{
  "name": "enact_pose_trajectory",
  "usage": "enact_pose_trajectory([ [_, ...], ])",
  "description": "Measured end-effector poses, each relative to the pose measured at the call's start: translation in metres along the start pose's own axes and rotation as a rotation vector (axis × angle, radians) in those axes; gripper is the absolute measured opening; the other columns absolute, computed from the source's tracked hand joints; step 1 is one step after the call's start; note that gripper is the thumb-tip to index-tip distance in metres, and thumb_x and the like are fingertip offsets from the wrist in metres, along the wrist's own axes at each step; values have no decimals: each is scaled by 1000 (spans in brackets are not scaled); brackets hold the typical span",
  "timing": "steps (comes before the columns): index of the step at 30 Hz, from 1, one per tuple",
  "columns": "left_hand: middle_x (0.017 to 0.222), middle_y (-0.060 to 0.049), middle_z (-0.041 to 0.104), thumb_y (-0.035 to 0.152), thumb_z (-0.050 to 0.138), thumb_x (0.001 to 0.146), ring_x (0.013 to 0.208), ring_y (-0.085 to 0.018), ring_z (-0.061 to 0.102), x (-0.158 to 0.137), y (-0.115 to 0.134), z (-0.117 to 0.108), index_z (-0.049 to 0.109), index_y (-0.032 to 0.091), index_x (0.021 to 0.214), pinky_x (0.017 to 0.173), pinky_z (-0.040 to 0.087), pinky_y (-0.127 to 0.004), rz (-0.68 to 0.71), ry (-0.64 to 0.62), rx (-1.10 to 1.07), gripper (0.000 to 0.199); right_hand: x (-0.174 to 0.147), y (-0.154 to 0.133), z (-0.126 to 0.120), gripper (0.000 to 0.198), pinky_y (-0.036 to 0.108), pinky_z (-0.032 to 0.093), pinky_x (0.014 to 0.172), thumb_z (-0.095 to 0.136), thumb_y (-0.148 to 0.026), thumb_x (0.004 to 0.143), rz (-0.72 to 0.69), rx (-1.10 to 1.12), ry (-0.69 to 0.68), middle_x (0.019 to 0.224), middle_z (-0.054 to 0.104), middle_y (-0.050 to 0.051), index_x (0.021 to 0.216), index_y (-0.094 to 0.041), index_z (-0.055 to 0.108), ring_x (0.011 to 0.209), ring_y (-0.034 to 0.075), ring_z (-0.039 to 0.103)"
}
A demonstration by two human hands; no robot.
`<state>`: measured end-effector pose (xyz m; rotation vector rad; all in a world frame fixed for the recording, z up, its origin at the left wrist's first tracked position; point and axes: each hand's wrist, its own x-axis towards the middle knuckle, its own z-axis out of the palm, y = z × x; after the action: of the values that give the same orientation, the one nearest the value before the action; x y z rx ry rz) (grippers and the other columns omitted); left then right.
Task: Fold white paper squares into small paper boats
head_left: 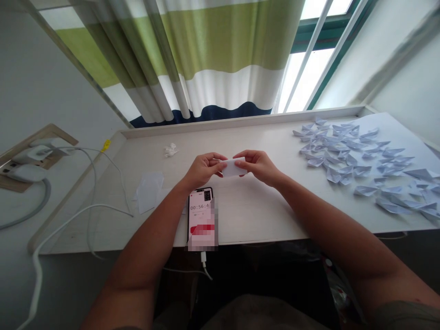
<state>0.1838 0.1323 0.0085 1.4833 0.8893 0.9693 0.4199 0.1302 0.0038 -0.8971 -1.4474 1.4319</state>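
A small folded piece of white paper is held up between both hands above the middle of the white table. My left hand pinches its left end, thumb in front and fingers behind. At the right end, my right hand grips it the same way, with the thumb lying flat across the front. Just below my left hand lies a phone showing a running timer. Left of my left forearm rests a small stack of white paper sheets.
Many folded paper boats cover the table's right side, some on a large white sheet. A crumpled tissue lies at the back left. White cables run from a wall socket. A raised rim borders the table's back.
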Motion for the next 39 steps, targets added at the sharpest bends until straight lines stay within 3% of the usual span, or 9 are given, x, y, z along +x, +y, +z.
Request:
enact_pose_trajectory([
  [7,83,-8,80,62,92,77,74,-20,74,0,0,5,81,13,96,67,66,-35,1,25,49,54,0,1,2,57,32,66,62,97,-67,69,-21,-37,35,77,78,7,86,-15,82,70,18,72],
  [21,78,-7,80,56,99,68,72,-19,75,-3,6,12,82,12,89,67,64,-33,-15,80,33,52,-1,0,2,62,31,66,63,98,-69,67,26,26,9,75,78,7,86,-13,81,70,18,74],
  [27,77,-7,81,53,100,68,71,-19,75,-4,7,13,82,13,88,67,64,-33,-19,80,40,48,0,2,3,63,29,62,59,94,-73,68,3,1,18,73,76,5,86,-14,80,67,17,70],
  [33,77,-7,80,54,100,68,71,-17,73,-4,5,13,82,13,87,65,63,-30,-50,71,35,49,1,6,1,60,27,47,55,91,-72,73,-45,-102,38,71,74,5,84,-13,81,62,14,61],
  [39,77,-6,78,58,96,71,69,-16,71,-3,2,12,83,14,88,60,62,-30,-29,74,41,49,2,8,1,59,28,45,59,91,-70,72,-54,-111,53,76,77,6,87,-13,82,65,15,62],
])
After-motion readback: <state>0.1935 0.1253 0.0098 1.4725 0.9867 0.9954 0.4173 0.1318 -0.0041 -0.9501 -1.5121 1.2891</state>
